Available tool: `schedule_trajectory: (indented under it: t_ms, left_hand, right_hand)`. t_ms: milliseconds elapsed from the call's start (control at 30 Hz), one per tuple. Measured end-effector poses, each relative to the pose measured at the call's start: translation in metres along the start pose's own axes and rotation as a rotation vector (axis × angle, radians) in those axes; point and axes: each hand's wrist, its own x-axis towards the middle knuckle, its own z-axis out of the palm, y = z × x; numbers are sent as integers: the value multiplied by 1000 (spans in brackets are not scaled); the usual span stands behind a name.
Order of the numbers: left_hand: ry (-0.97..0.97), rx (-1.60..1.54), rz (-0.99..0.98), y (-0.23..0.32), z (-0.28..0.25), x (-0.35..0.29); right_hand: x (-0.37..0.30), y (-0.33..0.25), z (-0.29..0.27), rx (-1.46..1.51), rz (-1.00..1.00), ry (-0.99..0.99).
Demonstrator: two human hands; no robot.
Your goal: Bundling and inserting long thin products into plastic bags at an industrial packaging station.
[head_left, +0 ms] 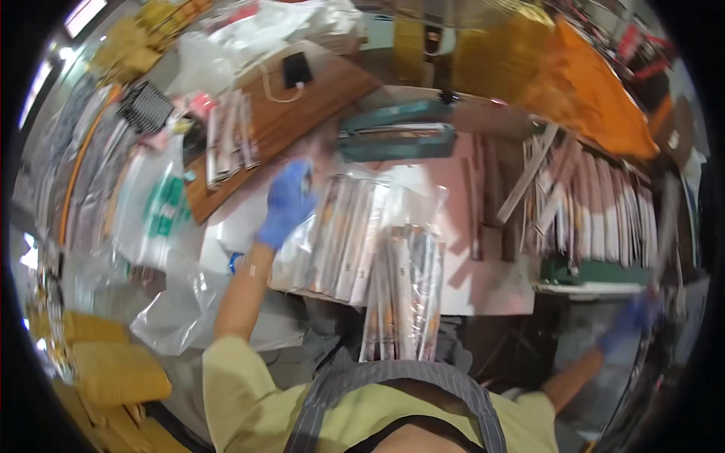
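Note:
My left hand point(287, 202), in a blue glove, is over the left side of the work surface. Its fingers are curled, and a small dark spot shows at them that I cannot make out. Right beside it lies a row of long, narrow packets in clear wrap point(340, 238). A second bundle of such packets point(404, 291) overlaps the row and hangs toward my lap. My right hand point(633, 321), also in a blue glove, is stretched far out to the right, below a green tray point(589, 273). Motion smears its fingers.
A teal case point(396, 141) lies at the back. A brown wooden board point(317, 83) bears a phone point(297, 70) with a white cable. Many narrow packets point(596, 200) stand in the right tray. Plastic bags point(162, 204) crowd the left; orange cloth point(596, 98) hangs back right.

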Motion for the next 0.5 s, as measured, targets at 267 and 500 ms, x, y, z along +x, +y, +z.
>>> schedule_trajectory:
  t_ms: [267,500]
  left_hand:
    - [-272,763,-813,-147,-8,114]
    - [-368,656,-796,-173,-2,124]
  right_hand:
    - [-130,-22,-91,97,744,211]
    - [-284,-38,36,145,1208,-379]
